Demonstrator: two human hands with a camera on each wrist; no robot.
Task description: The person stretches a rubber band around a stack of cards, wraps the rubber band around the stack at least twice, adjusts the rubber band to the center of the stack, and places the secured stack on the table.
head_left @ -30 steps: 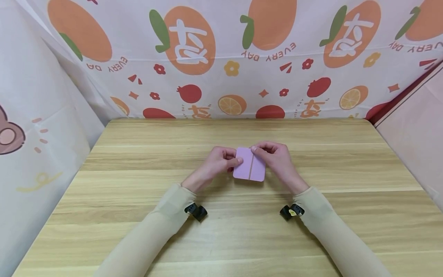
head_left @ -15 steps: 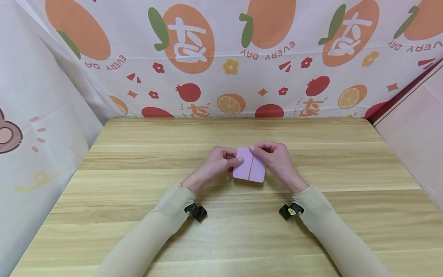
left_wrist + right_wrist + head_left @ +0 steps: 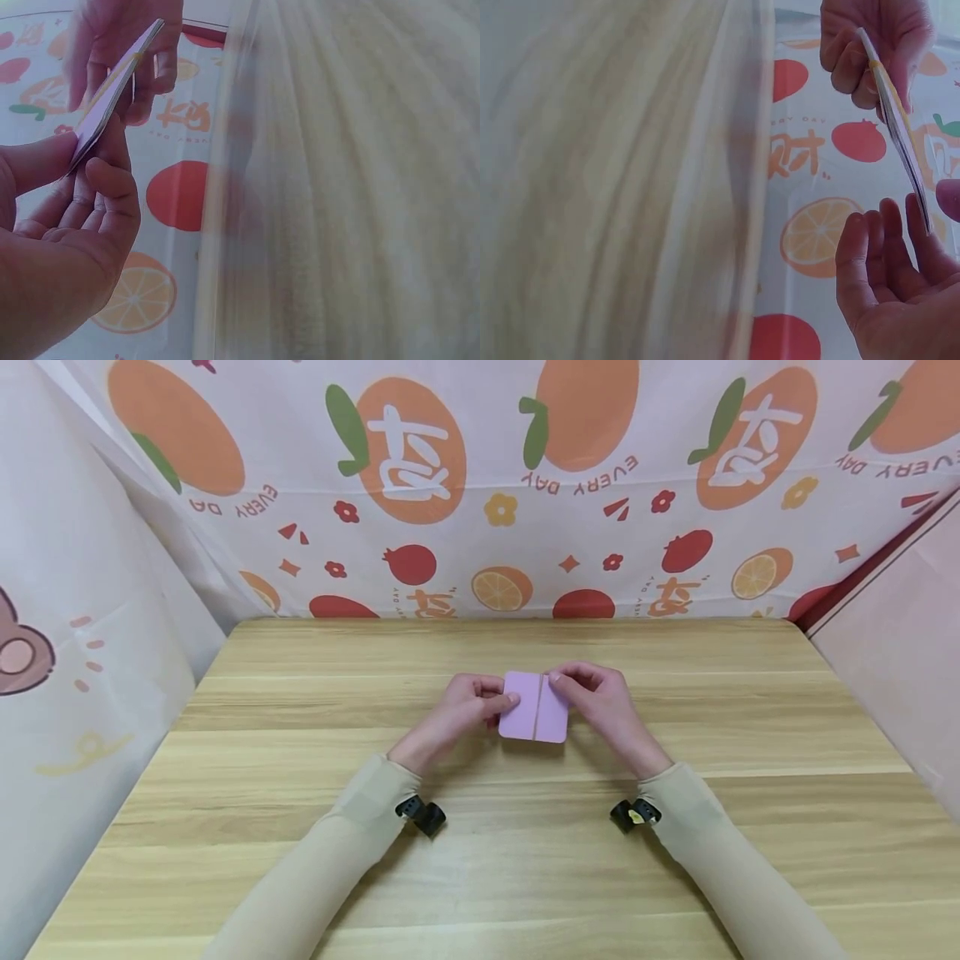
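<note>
A thin pack of purple cards [image 3: 519, 718] with rounded corners is held above the table, with a tan rubber band [image 3: 537, 714] running down its middle. My left hand [image 3: 474, 706] pinches the pack's left edge, thumb on the front and fingers behind. At the upper right corner my right hand [image 3: 596, 693] holds the pack, its thumb just right of the band. The left wrist view shows the pack [image 3: 112, 105] edge-on, with layered edges. In the right wrist view, right fingers [image 3: 911, 259] lie behind the pack [image 3: 896, 124], and the thumb is partly cut off.
The wooden table [image 3: 510, 877] spreads out beneath both hands. A fruit-printed cloth [image 3: 480, 535] hangs along its far edge, and a pale curtain [image 3: 97, 560] hangs on the left. A small black camera [image 3: 423, 817] is strapped to each sleeve.
The pack has shifted slightly leftward and farther from me, turning a little so the band stands more upright. My right thumb now lies just right of the band's top. Both hands keep hold.
</note>
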